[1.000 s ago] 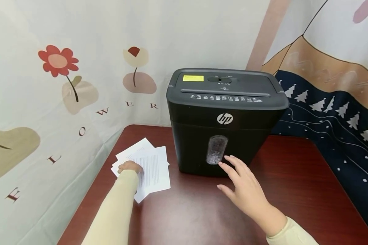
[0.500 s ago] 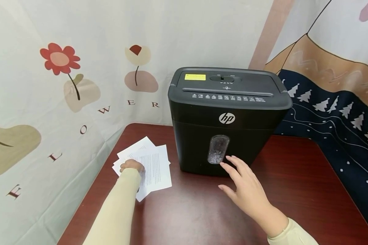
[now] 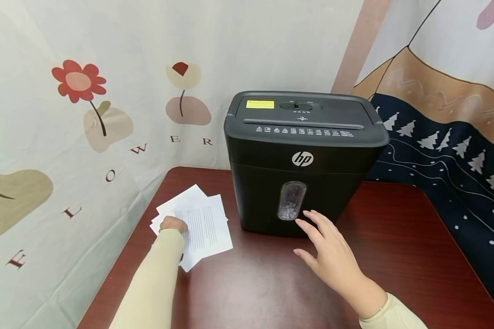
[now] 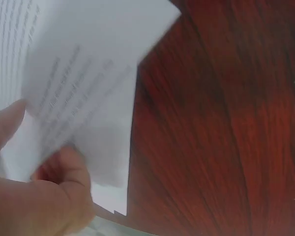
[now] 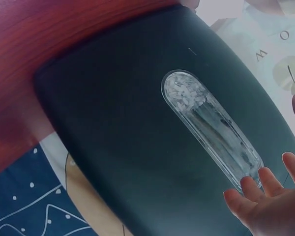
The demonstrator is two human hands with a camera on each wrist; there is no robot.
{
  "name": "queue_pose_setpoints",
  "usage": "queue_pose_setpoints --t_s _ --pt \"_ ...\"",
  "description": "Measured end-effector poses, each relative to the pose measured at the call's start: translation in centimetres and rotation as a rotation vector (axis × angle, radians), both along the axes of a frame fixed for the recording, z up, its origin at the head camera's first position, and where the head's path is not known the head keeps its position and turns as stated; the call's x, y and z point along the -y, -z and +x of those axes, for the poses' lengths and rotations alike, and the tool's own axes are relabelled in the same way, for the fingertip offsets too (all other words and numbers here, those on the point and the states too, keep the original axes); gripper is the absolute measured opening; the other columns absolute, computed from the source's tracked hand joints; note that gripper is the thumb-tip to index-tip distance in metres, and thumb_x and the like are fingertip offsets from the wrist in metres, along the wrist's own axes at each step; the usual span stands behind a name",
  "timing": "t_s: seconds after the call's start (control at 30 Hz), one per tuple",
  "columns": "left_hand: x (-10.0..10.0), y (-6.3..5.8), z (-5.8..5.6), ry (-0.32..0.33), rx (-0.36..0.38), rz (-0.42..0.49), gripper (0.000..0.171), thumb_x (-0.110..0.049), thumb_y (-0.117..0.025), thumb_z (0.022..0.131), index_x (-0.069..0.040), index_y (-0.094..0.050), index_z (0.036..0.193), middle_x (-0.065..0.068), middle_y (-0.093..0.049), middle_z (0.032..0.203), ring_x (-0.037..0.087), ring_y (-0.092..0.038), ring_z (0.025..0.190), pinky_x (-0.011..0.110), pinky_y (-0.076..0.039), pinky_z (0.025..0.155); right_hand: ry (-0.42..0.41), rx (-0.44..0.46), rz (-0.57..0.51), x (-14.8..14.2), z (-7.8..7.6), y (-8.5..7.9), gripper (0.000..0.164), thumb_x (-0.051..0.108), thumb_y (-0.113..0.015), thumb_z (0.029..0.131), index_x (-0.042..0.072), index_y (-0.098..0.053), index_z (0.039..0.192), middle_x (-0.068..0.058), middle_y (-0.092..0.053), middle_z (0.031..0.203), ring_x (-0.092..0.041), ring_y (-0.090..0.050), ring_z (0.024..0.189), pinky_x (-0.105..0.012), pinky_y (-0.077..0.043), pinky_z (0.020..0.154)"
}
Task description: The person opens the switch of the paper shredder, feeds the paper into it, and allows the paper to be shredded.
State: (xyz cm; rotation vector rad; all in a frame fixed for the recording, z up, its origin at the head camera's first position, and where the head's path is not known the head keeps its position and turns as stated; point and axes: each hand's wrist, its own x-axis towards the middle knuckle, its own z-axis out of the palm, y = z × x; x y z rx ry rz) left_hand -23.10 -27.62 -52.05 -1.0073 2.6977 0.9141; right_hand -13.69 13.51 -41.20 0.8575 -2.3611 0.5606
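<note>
Overlapping sheets of printed paper [image 3: 206, 228] lie on the left part of the table. At their left edge, my left hand [image 3: 174, 224] pinches the top sheet between thumb and curled fingers. The left wrist view shows the thumb [image 4: 7, 123] over the printed sheet [image 4: 83, 88], with a finger bent at its edge. A black HP paper shredder [image 3: 267, 192] stands upright at the back. Before its clear window [image 3: 292, 201], my right hand [image 3: 333, 256] hovers with fingers spread and holds nothing. White paper shreds [image 5: 184, 91] show behind the window.
The reddish-brown wooden table [image 3: 247, 292] has its left edge beside the papers. A white curtain with printed flowers [image 3: 78, 81] hangs close behind it. Dark blue fabric with white trees [image 3: 461, 148] borders the right side.
The top sheet has turned slightly, its lower right corner shifting right and up, as my left hand moves slightly left. My right hand stays in place before the shredder.
</note>
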Motion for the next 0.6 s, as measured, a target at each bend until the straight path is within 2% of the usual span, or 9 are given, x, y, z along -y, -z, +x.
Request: queue_pose_setpoints --t_s 0.1,0.17,0.2,0.23,0.27,0.33,0.43,0.47,0.6 --pt "1.0 0.4 -0.3 0.075 -0.021 0.011 0.050 -0.004 -0.065 0.072 0.025 -0.053 0.111 0.039 -0.057 0.109 0.046 -0.058 0.099 0.050 -0.048 0.092 0.001 -0.002 -0.002 0.0 0.0 0.0 0.072 0.015 -0.092 0.059 0.008 -0.060 0.124 -0.014 -0.054 0.133 -0.034 -0.048 0.124 -0.048 -0.041 0.099" --pt "2.0 1.2 -1.0 0.132 -0.031 0.010 0.047 -0.005 -0.067 0.071 0.023 -0.057 0.107 0.037 -0.060 0.105 0.044 -0.061 0.093 0.049 -0.050 0.088 0.001 -0.004 -0.005 -0.1 0.1 0.0 0.072 0.015 -0.092 0.059 0.008 -0.061 0.124 -0.014 -0.054 0.133 -0.034 -0.048 0.124 -0.048 -0.041 0.099" --pt "2.4 1.7 -1.3 0.149 -0.039 0.010 0.046 -0.007 -0.069 0.070 0.021 -0.058 0.106 0.035 -0.061 0.103 0.043 -0.062 0.090 0.048 -0.051 0.086 0.002 -0.004 -0.005 -0.1 0.1 0.0 0.072 0.015 -0.092 0.059 0.008 -0.061 0.124 -0.014 -0.054 0.132 -0.034 -0.048 0.124 -0.048 -0.041 0.099" --pt "3.3 3.0 -1.9 0.190 -0.088 -0.011 0.044 -0.012 -0.072 0.069 0.017 -0.062 0.100 0.031 -0.063 0.096 0.039 -0.063 0.083 0.044 -0.053 0.080 0.003 -0.003 -0.006 -0.1 0.1 0.0 0.072 0.015 -0.092 0.059 0.007 -0.061 0.123 -0.014 -0.054 0.132 -0.034 -0.048 0.124 -0.048 -0.041 0.099" --pt "3.6 3.4 -2.1 0.203 -0.095 -0.012 0.043 -0.014 -0.074 0.069 0.015 -0.063 0.099 0.030 -0.064 0.095 0.037 -0.063 0.081 0.043 -0.054 0.078 0.004 -0.001 -0.007 -0.2 0.1 0.0 0.071 0.015 -0.092 0.059 0.007 -0.061 0.123 -0.014 -0.055 0.132 -0.034 -0.049 0.123 -0.048 -0.042 0.098" --pt "3.9 3.4 -2.2 0.225 -0.111 0.004 0.043 -0.017 -0.076 0.071 0.013 -0.063 0.098 0.027 -0.063 0.093 0.035 -0.062 0.078 0.041 -0.054 0.073 0.007 0.008 -0.007 -0.2 0.2 0.0 0.071 0.015 -0.092 0.059 0.007 -0.061 0.123 -0.014 -0.055 0.132 -0.034 -0.049 0.123 -0.048 -0.042 0.098" --pt "3.2 1.8 -1.2 0.210 -0.146 0.086 0.033 -0.011 -0.072 0.075 0.012 -0.060 0.095 0.025 -0.060 0.089 0.031 -0.057 0.073 0.038 -0.051 0.064 0.012 0.028 -0.005 -0.2 0.3 0.1 0.071 0.016 -0.092 0.060 0.008 -0.061 0.124 -0.013 -0.055 0.132 -0.032 -0.050 0.123 -0.047 -0.044 0.096" --pt "2.3 0.1 -0.5 0.177 -0.118 0.133 0.029 -0.004 -0.070 0.077 0.013 -0.057 0.097 0.026 -0.058 0.090 0.032 -0.057 0.074 0.039 -0.051 0.064 0.015 0.033 -0.005 -0.3 0.3 0.1 0.071 0.016 -0.092 0.061 0.008 -0.061 0.124 -0.013 -0.054 0.132 -0.032 -0.050 0.123 -0.047 -0.045 0.096" --pt "1.1 -2.9 1.5 0.194 -0.178 0.209 0.014 0.003 -0.063 0.080 0.007 -0.050 0.085 0.018 -0.051 0.081 0.023 -0.048 0.067 0.028 -0.043 0.056 0.027 0.052 -0.006 -0.2 0.4 0.0 0.071 0.017 -0.091 0.063 0.009 -0.060 0.125 -0.012 -0.053 0.133 -0.030 -0.050 0.122 -0.046 -0.048 0.092"
